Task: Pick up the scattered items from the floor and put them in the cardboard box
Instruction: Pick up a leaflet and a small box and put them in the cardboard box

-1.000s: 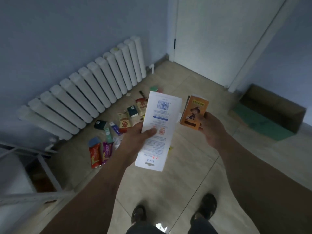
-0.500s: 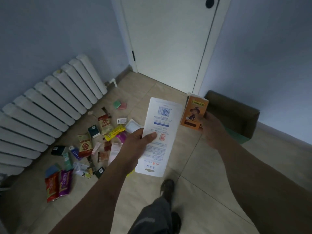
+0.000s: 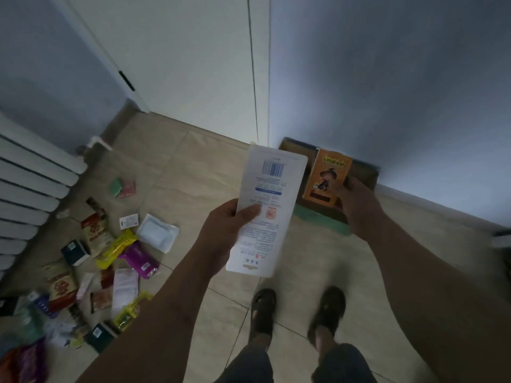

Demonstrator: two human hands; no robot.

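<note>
My left hand [image 3: 225, 230] grips a long white packet [image 3: 269, 205] with a blue barcode, held upright in front of me. My right hand [image 3: 356, 205] holds a small orange box [image 3: 326, 175] with a cartoon figure on it. Both items hang in front of the cardboard box [image 3: 365, 172], which sits on the floor against the far wall with a green flap [image 3: 318, 217] toward me; the items hide most of it. Several scattered packets [image 3: 110, 258] lie on the tiles at the left, among them a yellow wrapper [image 3: 117, 247], a purple pouch [image 3: 139, 258] and a white pad [image 3: 156, 233].
A white radiator [image 3: 30, 194] runs along the left wall beside the packets. A white door [image 3: 193, 59] stands ahead at the left of the box. My two feet in dark sandals [image 3: 296, 310] stand on beige tiles. A dark object [image 3: 502, 241] shows at the right edge.
The view has swung right and closer to the far wall: the cardboard box now lies straight ahead behind the held items, and the packets have slid left. Both hands keep their grips.
</note>
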